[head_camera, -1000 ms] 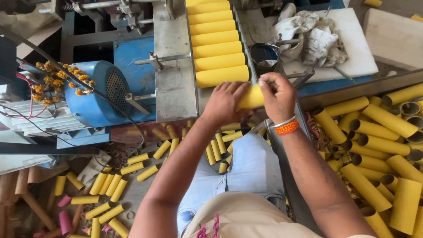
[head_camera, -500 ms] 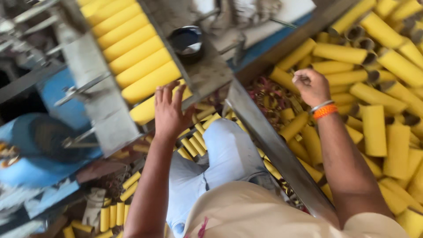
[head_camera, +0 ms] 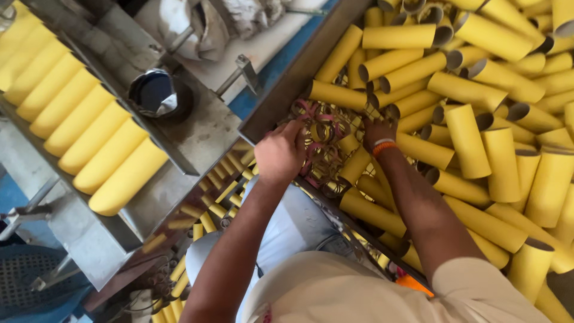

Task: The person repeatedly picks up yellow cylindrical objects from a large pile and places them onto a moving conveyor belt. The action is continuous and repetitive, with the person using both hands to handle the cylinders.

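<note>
- Reaching over the bin's metal edge (head_camera: 281, 101), the left hand (head_camera: 280, 154) has its fingers curled down onto a tangle of pink and yellow rings (head_camera: 320, 140); whether it pinches one cannot be told;
- right hand (head_camera: 375, 130), wrist banded in white and orange, lies palm-down among the same rings, fingers hidden, so its state cannot be told;
- rings sit in the bin's near-left corner, just beside the edge, hemmed in by yellow cardboard tubes (head_camera: 466, 140);
- tubes, open-ended, plain and unlabelled, are heaped across the whole right side, leaving little bare room;
- row of yellow cylinders (head_camera: 89, 137) lies side by side in a grey tray (head_camera: 101, 239) at left;
- dark round cup (head_camera: 154, 93) stands on the metal desk (head_camera: 206, 140) between tray and bin;
- short yellow sticks (head_camera: 224, 188) are scattered below the desk edge.
</note>
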